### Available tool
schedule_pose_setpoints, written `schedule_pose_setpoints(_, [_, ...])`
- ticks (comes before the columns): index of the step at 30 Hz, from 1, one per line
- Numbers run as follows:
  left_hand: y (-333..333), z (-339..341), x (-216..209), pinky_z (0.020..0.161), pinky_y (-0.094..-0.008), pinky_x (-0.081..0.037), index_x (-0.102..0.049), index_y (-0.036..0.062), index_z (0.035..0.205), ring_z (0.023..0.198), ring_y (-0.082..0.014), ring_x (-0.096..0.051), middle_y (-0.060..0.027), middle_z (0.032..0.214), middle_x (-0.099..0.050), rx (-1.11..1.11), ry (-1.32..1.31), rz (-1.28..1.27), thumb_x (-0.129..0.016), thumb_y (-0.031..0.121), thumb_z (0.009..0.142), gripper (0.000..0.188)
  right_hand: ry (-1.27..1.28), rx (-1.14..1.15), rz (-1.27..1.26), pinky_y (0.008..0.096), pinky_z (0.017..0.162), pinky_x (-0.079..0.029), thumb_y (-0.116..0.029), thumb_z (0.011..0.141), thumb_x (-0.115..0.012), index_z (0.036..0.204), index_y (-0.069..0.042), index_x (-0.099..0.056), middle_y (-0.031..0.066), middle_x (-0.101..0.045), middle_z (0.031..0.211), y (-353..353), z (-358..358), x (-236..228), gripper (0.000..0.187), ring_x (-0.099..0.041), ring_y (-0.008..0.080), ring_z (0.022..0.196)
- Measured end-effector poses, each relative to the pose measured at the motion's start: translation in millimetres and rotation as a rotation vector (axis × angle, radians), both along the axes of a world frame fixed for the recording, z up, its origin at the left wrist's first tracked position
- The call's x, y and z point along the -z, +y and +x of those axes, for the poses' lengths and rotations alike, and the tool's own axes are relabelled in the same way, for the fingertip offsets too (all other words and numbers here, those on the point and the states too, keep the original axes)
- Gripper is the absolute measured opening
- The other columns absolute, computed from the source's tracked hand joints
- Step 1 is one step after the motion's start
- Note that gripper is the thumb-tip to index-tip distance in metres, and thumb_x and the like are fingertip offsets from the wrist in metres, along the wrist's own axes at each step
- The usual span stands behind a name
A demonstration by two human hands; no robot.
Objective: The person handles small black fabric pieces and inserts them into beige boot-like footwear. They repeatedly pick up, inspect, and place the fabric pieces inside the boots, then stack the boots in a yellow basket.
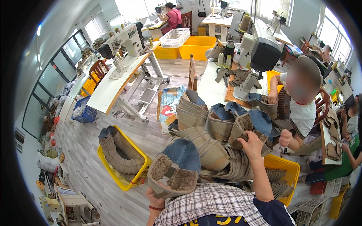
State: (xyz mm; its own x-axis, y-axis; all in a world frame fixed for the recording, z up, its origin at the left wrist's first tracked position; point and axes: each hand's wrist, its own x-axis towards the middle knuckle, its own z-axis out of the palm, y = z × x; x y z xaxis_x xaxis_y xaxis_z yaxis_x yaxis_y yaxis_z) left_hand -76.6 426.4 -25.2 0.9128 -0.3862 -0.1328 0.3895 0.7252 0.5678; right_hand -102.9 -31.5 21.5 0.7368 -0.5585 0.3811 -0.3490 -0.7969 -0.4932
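Observation:
My left hand point(155, 200), a red bracelet at its wrist, grips the lower edge of a tan shoe upper point(180, 150). The upper is tilted so its blue lining and brown fleece inside face up. My right hand point(252, 145) reaches forward and holds the edge of another shoe upper point(241, 126), also lined with blue and fleece; some of its fingers are hidden. Between and beyond my hands, nested stacks of uppers point(213, 150) are piled over the near end of a white sewing table point(211, 81).
A co-worker point(305, 113) at the right handles an upper beside a sewing machine point(260, 49). On the floor at left stands a yellow basket point(130, 184) with nested uppers; another yellow bin point(292, 169) is at my right. A second sewing table point(117, 84) stands further left.

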Motion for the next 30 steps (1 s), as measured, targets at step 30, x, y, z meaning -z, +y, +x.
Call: schedule_pose_setpoints(30, [0.7, 5.0, -4.1, 0.083, -0.052, -0.043, -0.058, 0.0051, 0.109, 0.082, -0.0311, -0.057, -0.0148, 0.092, -0.06, 0.065, 0.035, -0.244, -0.056, 0.03, 0.083, 0.037, -0.3, 0.038, 0.338, 0.0329, 0.064, -0.044, -0.02, 0.078, -0.069, 0.093, -0.003, -0.059, 0.0122, -0.06, 0.074, -103.2, 11.8, -23.9, 0.025, -0.056, 0.0225, 0.066])
